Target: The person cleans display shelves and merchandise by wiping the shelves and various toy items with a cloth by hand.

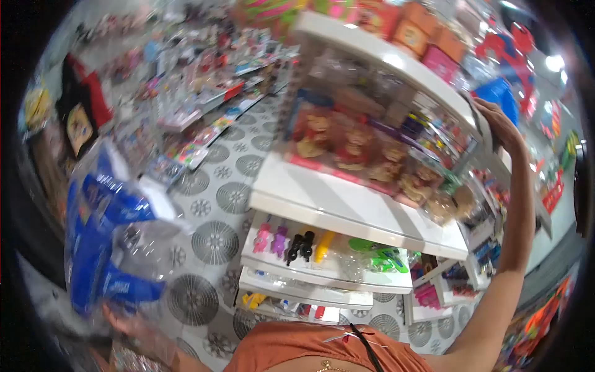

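At the lower left, my left hand [122, 320] is closed on the bottom of a clear plastic bag with a blue item [127, 208] inside. The package stands up above the hand and has white parts; glare and blur hide what kind of item it is. My right arm reaches up on the right. My right hand [501, 126] is bent over the top end of the white shelf unit [396, 59], its fingers curled on the edge and partly hidden. Just beyond that hand is a bright blue object [501, 99].
Boxed dolls [353, 146] stand on the shelf unit before me. Lower tiers hold small toys, including a pink figure [263, 238] and a green toy [389, 259]. Crowded racks [186, 74] line the left, above a patterned floor [232, 195]. A red-and-blue figure [511, 56] is at upper right.
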Action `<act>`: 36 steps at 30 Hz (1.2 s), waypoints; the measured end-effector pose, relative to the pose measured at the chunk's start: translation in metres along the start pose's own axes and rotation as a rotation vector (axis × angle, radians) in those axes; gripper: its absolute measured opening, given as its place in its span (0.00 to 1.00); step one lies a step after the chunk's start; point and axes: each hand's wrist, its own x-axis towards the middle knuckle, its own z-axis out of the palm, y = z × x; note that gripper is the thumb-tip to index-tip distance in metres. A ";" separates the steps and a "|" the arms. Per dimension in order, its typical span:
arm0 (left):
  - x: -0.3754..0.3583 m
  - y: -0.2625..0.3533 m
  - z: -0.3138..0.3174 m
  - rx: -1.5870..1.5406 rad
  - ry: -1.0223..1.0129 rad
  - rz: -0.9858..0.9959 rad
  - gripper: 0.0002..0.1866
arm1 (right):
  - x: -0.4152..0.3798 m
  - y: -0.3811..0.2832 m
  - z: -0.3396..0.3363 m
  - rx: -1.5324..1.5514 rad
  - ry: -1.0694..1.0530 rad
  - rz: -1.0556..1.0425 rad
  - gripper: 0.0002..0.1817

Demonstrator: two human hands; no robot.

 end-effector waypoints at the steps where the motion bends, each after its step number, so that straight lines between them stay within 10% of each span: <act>1: 0.001 0.018 0.006 0.023 -0.042 0.064 0.22 | -0.005 0.022 -0.010 0.029 0.023 0.129 0.22; 6: 0.015 0.075 0.087 0.171 -0.089 0.244 0.21 | -0.032 0.170 -0.083 -0.661 -0.036 -0.362 0.22; 12: 0.041 0.162 0.213 0.033 -0.287 0.284 0.19 | -0.054 0.258 -0.118 -1.372 -0.094 0.016 0.14; 21: -0.012 0.325 0.420 -0.365 -0.793 0.173 0.17 | -0.083 0.201 -0.084 -0.444 0.817 0.592 0.21; 36: -0.324 0.442 0.597 -0.909 -1.439 -0.796 0.18 | -0.109 0.247 -0.097 0.033 1.153 0.136 0.25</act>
